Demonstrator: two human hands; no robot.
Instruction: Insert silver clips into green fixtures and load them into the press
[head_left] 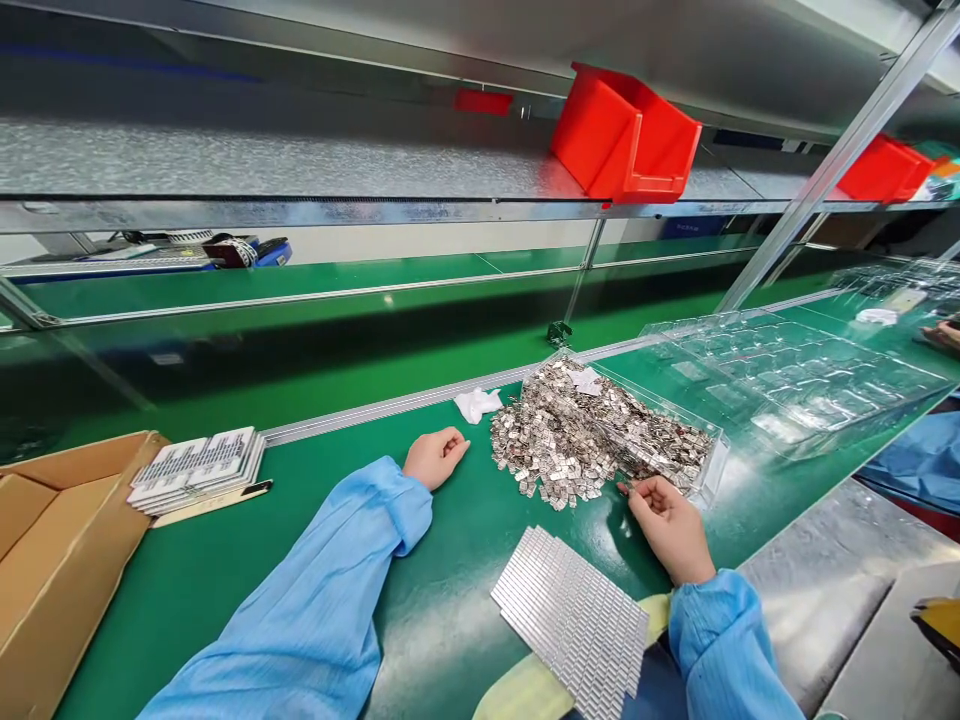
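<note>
A heap of small flat silvery metal pieces spills from a clear plastic tray onto the green bench. My right hand is closed in a pinch at the near edge of the heap, beside the tray's corner; what sits between its fingertips is too small to make out. Left of the heap, my left hand rests on the bench with its fingers curled in, and their inner side is hidden. Between my forearms, at the bench's near edge, lies a silvery sheet with rows of small rectangles.
A crumpled white tissue lies behind my left hand. To the left are a cardboard box, a stack of printed cards and a knife-like tool. Clear blister trays spread rightward. A red bin sits on the shelf above.
</note>
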